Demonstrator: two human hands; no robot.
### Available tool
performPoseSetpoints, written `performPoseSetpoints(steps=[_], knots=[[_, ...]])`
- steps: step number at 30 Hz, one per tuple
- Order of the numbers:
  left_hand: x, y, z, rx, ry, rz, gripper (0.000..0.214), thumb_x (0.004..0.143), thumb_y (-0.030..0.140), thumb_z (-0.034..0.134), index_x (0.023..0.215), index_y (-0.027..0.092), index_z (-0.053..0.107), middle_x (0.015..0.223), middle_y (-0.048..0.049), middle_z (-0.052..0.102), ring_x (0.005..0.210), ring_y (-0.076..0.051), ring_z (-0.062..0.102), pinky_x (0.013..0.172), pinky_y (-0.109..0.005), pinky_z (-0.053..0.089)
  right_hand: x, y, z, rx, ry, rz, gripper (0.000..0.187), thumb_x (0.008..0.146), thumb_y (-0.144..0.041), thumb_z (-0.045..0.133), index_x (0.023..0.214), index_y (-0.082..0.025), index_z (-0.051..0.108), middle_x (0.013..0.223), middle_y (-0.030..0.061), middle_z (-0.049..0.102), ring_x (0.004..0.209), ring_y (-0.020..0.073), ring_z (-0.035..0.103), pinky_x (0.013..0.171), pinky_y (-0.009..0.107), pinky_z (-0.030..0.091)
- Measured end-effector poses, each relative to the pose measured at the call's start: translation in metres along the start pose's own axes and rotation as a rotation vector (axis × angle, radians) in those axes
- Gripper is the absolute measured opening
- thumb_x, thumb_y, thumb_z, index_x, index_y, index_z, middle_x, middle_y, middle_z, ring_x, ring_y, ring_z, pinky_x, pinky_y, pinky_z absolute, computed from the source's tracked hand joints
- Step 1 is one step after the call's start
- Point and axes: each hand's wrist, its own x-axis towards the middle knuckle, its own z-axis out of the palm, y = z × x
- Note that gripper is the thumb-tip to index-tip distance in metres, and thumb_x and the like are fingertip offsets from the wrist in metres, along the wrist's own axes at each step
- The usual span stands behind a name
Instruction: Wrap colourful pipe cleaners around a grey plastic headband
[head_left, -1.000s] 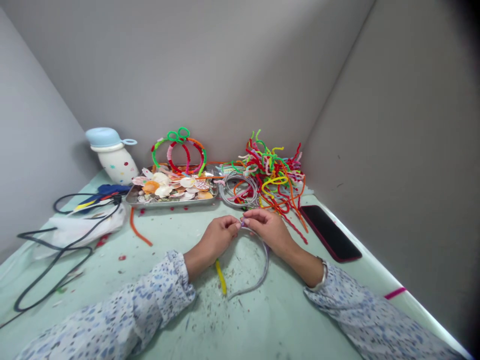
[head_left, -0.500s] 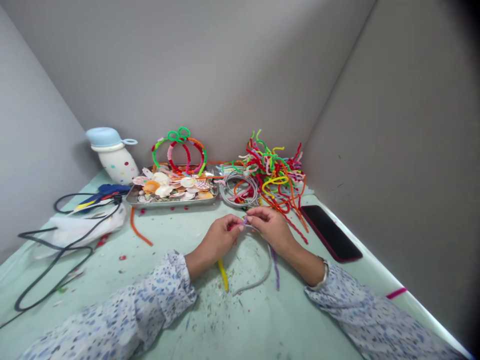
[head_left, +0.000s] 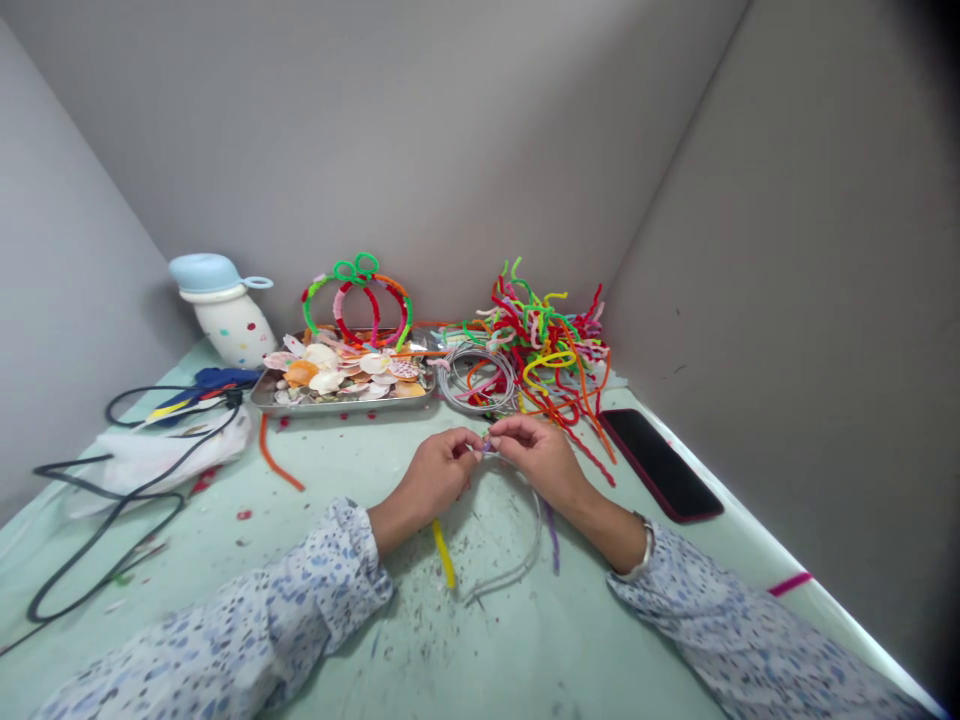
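Spanning the near part of the counter (head_left: 525, 650), two blue-speckled sleeves (head_left: 300, 605) lead to a pair of bare hands. Between them a gray wire (head_left: 535, 540) bows out to the right, its loose end nearest; leaving that length free probably spares the fingers from managing it. A yellow fuzzy stem (head_left: 444, 557) shows just beneath the left wrist, while a magenta strip (head_left: 790, 584) lies at the right edge.

Thumb and fingertips of the left hand (head_left: 439, 474) pinch the wire's far end, seemingly to steady it. The right hand's grip (head_left: 544, 462) pinches a purple fuzzy stem (head_left: 553, 542) against that same spot, the tail trailing below the palm. Both sets of fingertips nearly meet, likely because so thin a piece needs close control; they hide how purple and gray join.

Farther off, a phone (head_left: 664, 468) lies to the right, apparently set clear of the elbows, and an orange stem (head_left: 275, 457) and black cable (head_left: 124, 510) to the left. Beyond, a metal tray (head_left: 345, 406) corrals loose shells (head_left: 326, 380), with a wire coil (head_left: 448, 395) and tangled fuzzy stems (head_left: 536, 325) to its right, within reach. A bottle (head_left: 238, 332) stands far left.
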Motion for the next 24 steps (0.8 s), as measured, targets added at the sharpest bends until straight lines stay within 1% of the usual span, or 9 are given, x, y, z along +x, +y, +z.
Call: performPoseSetpoints(steps=[4, 7, 14, 20, 24], knots=[[0.0002, 0.0001, -0.0003, 0.003, 0.008, 0.015, 0.013, 0.075, 0.02, 0.051, 0.08, 0.018, 0.062, 0.045, 0.0064, 0.045, 0.038, -0.008, 0.041, 0.042, -0.018, 0.029, -0.0004, -0.0007, 0.0002, -0.009, -0.015, -0.019, 0.013, 0.071, -0.024, 0.063, 0.082, -0.018, 0.067, 0.079, 0.0034, 0.07, 0.074, 0.0166, 0.064, 0.07, 0.028, 0.05], [-0.0001, 0.0004, -0.0006, -0.001, 0.005, 0.012, 0.012, 0.075, 0.019, 0.051, 0.078, 0.018, 0.062, 0.045, 0.0067, 0.045, 0.037, -0.007, 0.04, 0.042, -0.018, 0.029, -0.0009, -0.0008, -0.0002, -0.02, -0.021, -0.029, 0.012, 0.071, -0.024, 0.063, 0.081, -0.018, 0.067, 0.079, 0.0036, 0.069, 0.074, 0.0165, 0.064, 0.071, 0.029, 0.05], [0.0012, -0.0006, 0.0001, -0.078, 0.001, -0.045, 0.012, 0.074, 0.023, 0.053, 0.081, 0.017, 0.06, 0.044, 0.0064, 0.045, 0.038, -0.009, 0.043, 0.04, -0.018, 0.028, -0.0008, 0.0028, -0.0013, -0.041, -0.011, -0.037, 0.014, 0.071, -0.026, 0.064, 0.082, -0.018, 0.068, 0.079, 0.0037, 0.07, 0.072, 0.0164, 0.063, 0.068, 0.028, 0.05], [0.003, -0.0055, -0.0005, -0.052, -0.009, -0.018, 0.013, 0.074, 0.022, 0.051, 0.082, 0.017, 0.061, 0.041, 0.0057, 0.046, 0.037, -0.009, 0.042, 0.039, -0.018, 0.027, -0.0015, 0.0036, -0.001, -0.058, -0.016, -0.06, 0.013, 0.072, -0.025, 0.064, 0.082, -0.018, 0.068, 0.08, 0.0045, 0.07, 0.073, 0.0168, 0.063, 0.069, 0.029, 0.049], [0.0048, -0.0092, -0.0012, -0.081, 0.014, -0.018, 0.013, 0.074, 0.024, 0.054, 0.081, 0.017, 0.062, 0.041, 0.0052, 0.047, 0.037, -0.009, 0.042, 0.039, -0.018, 0.028, -0.0015, 0.0017, -0.0005, -0.048, -0.029, -0.062, 0.014, 0.073, -0.027, 0.065, 0.083, -0.019, 0.067, 0.082, 0.0042, 0.069, 0.075, 0.0168, 0.063, 0.067, 0.028, 0.05]])
